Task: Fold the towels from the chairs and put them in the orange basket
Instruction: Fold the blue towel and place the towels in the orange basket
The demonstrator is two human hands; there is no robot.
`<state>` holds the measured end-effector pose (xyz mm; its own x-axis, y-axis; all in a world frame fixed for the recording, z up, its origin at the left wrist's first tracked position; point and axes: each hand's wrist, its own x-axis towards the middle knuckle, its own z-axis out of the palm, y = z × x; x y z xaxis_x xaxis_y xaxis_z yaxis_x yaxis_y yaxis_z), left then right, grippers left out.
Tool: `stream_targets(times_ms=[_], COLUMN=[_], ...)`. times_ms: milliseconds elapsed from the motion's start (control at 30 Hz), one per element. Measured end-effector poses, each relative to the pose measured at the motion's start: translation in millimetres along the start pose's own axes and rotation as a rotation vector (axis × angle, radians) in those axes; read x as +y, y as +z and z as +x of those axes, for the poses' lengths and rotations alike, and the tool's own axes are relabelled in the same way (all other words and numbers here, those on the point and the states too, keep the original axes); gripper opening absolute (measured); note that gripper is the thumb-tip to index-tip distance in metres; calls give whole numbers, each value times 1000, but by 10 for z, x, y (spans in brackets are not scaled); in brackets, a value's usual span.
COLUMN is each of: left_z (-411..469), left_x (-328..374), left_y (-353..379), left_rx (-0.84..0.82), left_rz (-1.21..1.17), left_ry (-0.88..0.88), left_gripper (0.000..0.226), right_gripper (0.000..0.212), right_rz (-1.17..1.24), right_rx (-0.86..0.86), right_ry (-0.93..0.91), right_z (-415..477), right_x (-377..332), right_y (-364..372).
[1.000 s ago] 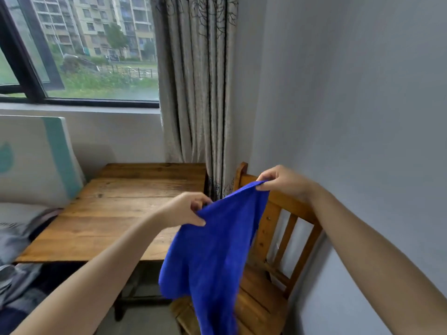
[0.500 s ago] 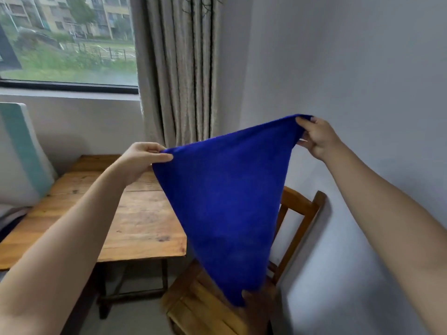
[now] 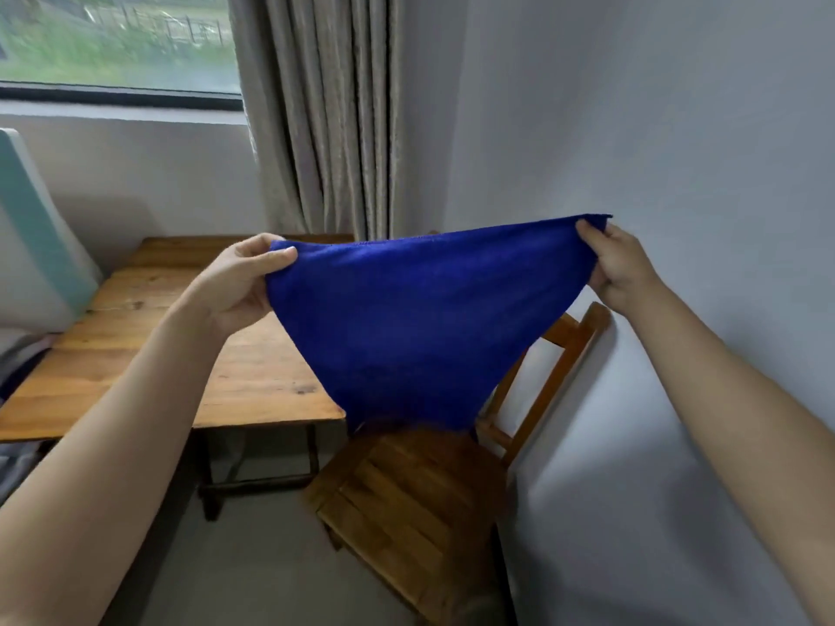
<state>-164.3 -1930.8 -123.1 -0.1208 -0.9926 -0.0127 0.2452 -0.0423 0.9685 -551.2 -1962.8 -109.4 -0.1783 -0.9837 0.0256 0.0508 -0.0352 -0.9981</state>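
Note:
A blue towel (image 3: pixel 415 318) hangs spread out in the air between my hands, its top edge stretched nearly level. My left hand (image 3: pixel 239 282) pinches its left corner and my right hand (image 3: pixel 616 268) pinches its right corner. The cloth sags to a blunt lower edge just above the seat of a wooden chair (image 3: pixel 420 503), which stands against the wall on the right. The towel hides most of the chair's back. No orange basket is in view.
A wooden table (image 3: pixel 149 354) stands left of the chair, under a window (image 3: pixel 117 42) with a grey curtain (image 3: pixel 325 115). A white and teal cushion (image 3: pixel 31 237) leans at the far left. The grey wall (image 3: pixel 655 128) is close on the right.
My hands have drawn further apart and come down, so the towel's top edge is now stretched wide and nearly level. Its lower end has risen from a hanging point.

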Motion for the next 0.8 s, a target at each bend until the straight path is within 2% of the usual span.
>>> stream_targets(times_ms=[33, 167, 267, 400, 567, 667, 800], left_z=[-92, -345, -464, -636, -905, -973, -1055], left_x=[-102, -491, -789, -1222, -1799, -2192, -2459], left_y=[-42, -209, -280, -330, -311, -293, -215], left_rx=[-22, -60, -37, 16, 75, 181, 304], left_rz=[-16, 23, 13, 2, -35, 12, 66], left_ry=[-47, -219, -350, -521, -662, -744, -713], left_gripper=[20, 58, 69, 25, 7, 7, 3], right_gripper=[11, 11, 10, 11, 15, 19, 19], right_rz=[-9, -55, -131, -225, -272, -308, -299], right_rx=[-10, -16, -6, -14, -12, 4, 65], right_ry=[29, 130, 212, 325, 491, 614, 691], right_z=[-74, -284, -420, -650, -913, -1005, -1154], right_x=[119, 513, 804, 1176, 1765, 2229, 2592], right_y=[-27, -114, -199, -297, -454, -539, -546])
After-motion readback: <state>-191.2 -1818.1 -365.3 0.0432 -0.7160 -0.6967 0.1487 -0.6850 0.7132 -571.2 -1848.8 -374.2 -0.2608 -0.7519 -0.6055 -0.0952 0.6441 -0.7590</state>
